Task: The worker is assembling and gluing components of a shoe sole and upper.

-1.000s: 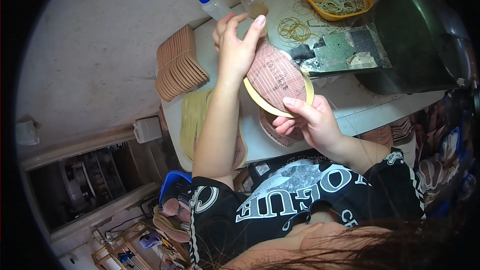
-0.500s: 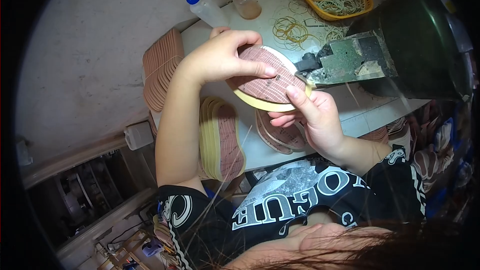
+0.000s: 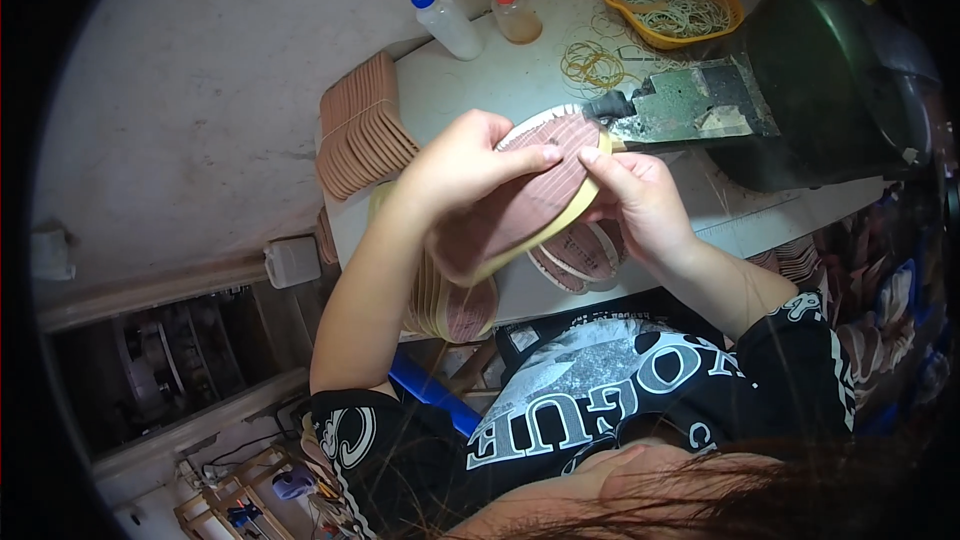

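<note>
Both hands grip one brown insole w/ yellow rim [image 3: 520, 210] above white table [image 3: 480, 70], by dark machine [image 3: 830, 70]; left hand [image 3: 470, 155] pinches top edge, right hand [image 3: 640, 195] holds right side; judged mid-batch: insole stack [image 3: 360, 130] & pile [image 3: 450, 305] remain.

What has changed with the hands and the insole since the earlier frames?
The left hand, first stretched flat up over the brown insole, has curled and now grips its upper edge. The right hand, first under the insole's lower end, has come up to pinch its right side. The insole stays held in both hands above the white table; bottles and basket remain.
</note>
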Tool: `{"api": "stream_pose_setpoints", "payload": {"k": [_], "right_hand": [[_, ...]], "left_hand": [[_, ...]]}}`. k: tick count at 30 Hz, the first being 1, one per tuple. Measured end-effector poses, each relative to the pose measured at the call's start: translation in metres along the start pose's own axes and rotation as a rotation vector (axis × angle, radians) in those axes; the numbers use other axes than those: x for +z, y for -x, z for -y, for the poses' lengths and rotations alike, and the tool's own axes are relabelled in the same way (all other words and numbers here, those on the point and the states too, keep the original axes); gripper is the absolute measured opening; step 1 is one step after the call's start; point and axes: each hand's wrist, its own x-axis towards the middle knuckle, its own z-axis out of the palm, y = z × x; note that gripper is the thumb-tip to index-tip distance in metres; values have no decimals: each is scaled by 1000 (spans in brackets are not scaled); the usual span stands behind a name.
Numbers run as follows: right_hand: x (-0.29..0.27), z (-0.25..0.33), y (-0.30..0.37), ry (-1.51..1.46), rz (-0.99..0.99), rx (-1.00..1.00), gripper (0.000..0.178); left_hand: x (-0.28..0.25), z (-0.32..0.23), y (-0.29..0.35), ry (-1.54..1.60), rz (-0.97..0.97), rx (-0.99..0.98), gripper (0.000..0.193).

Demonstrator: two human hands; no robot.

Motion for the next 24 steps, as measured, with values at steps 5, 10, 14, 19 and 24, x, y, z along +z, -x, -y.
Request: {"api": "stream_pose_setpoints", "payload": {"k": [5,10,14,19,24], "right_hand": [[2,11,21,162,85,-4,28],[-17,1,37,283,132,-143,32],[-20,23,31,321,135,-68,28],[-26,25,14,301,179,-8,32],[-46,18,37,366,317,121,36]], "left_hand": [[29,6,12,249,-82,-99,49],[48,-16,24,300,-76,-180,57],[45,-13,36,199,23,-131,53],[60,-10,35,335,-217,-62,44],[57,-4,32,339,-308,-99,38]]}}
